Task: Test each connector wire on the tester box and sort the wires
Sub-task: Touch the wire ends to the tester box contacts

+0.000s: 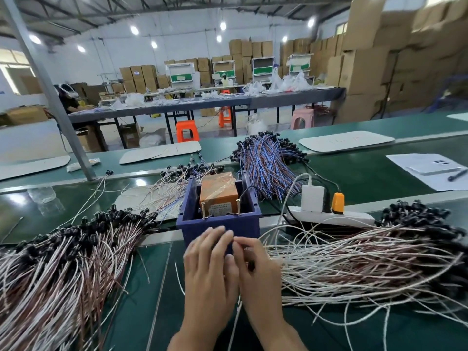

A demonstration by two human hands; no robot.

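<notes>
Connector wires with black plug ends lie in heaps either side of our hands: one pile point(63, 262) off to the left, another point(367, 259) to the right. Just beyond our fingertips stands the tester box point(219, 193), orange, inside a blue tray point(220, 224). Our left hand point(209, 269) and right hand point(258, 272) meet, fingers curled together; a thin white wire point(236, 315) trails below them, though we cannot tell which hand grips it.
</notes>
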